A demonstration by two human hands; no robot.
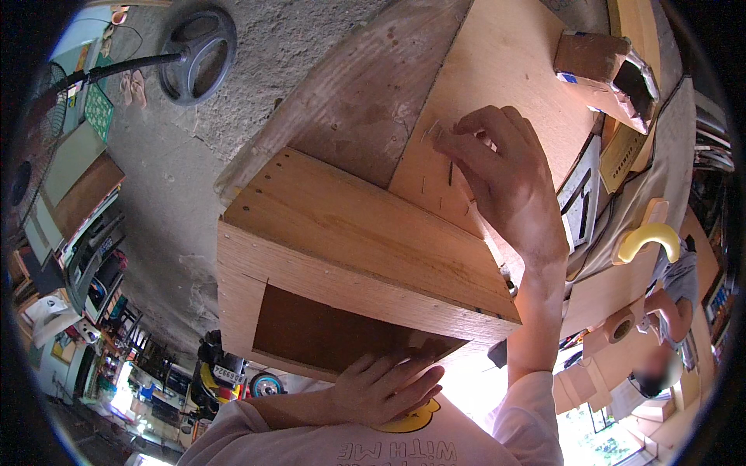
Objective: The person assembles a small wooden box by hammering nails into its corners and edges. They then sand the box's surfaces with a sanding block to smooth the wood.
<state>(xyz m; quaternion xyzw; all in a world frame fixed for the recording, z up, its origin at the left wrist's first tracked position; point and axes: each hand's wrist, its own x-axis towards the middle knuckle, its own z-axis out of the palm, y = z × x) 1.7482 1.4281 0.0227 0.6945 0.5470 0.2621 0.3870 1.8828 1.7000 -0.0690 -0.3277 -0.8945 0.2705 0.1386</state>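
Observation:
A plywood box [365,225] stands in front of me, with nail heads along its left end and a rectangular opening [334,330] in the side facing me. My left hand [385,392] lies at the lower edge of that opening with its fingers stretched out, holding nothing. Beyond the box, my right hand [505,171] hovers over a flat plywood board [497,70], thumb and fingertips pinched together. Thin nails [423,184] lie scattered on the board below and beside the fingers. Whatever sits in the pinch is too small to make out.
A torn cardboard box [594,66] sits at the board's far right. A metal square [579,198] and a yellow curved handle [649,242] lie on the right. Another person [672,311] is at the far right. A fan base [198,54] stands on the floor, far left.

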